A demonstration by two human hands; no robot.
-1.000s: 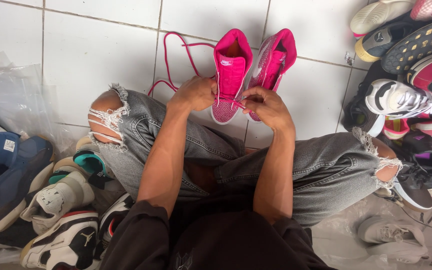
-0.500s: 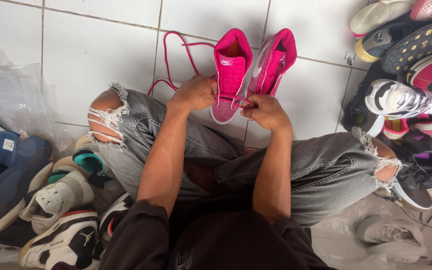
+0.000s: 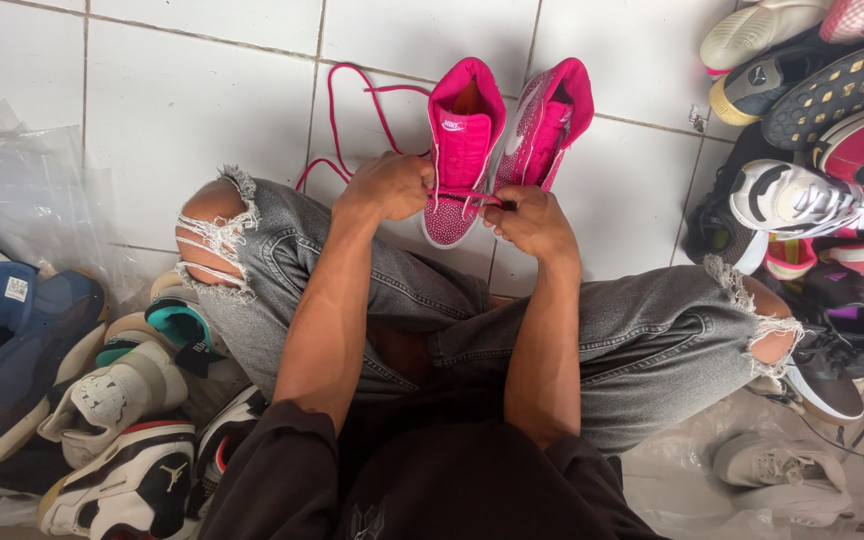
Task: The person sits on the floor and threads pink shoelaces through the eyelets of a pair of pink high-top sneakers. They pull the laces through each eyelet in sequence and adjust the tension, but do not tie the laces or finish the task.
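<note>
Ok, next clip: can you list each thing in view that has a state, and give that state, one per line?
Left hand: closed on the pink lace beside the left pink shoe.
Right hand: fingers pinching the pink lace.
Left pink shoe: upright on the tiled floor, partly laced.
Right pink shoe: tipped onto its side, against the other.
Pink lace: loose end looped on the floor.
Shoe pile: jumbled, some sole-up.

Left hand and right hand pinching pink lace on pink sneaker, white tiled floor
</note>
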